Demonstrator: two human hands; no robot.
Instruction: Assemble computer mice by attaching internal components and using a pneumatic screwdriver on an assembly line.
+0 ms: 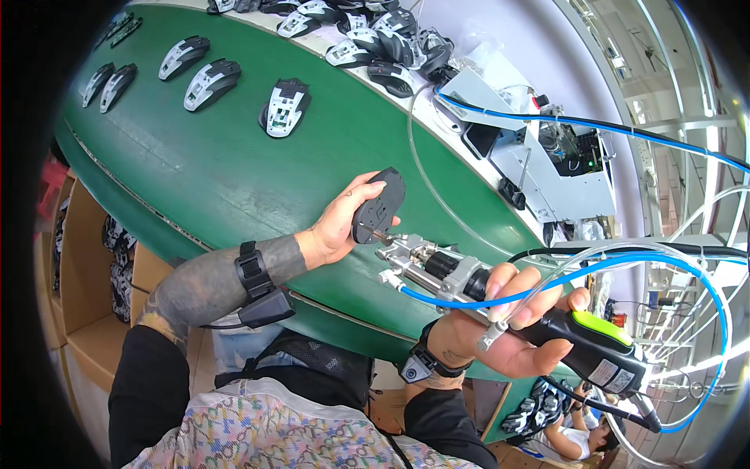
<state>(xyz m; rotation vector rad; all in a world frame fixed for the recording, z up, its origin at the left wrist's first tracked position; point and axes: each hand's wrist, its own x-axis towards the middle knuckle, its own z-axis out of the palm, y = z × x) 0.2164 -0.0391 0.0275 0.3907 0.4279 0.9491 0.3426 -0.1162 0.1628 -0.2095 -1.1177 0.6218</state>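
My left hand (341, 221) is closed around a black computer mouse (380, 205), its flat underside turned toward the tool. In my right hand (519, 320) is a powered screwdriver (574, 340) with a black body, a lime-green lever and a metal feeder head. Its tip meets the lower end of the mouse's underside. Blue and clear air hoses (547, 280) run from the screwdriver and loop off to the right. Whether a screw sits at the tip is too small to tell.
On the green belt (195, 156) lie several part-built mice (286, 108). More mice (375, 47) are heaped on the far ledge, beside a grey machine (562, 164). Cardboard boxes (98, 348) stand at left below the belt. Another person (574, 439) sits at lower right.
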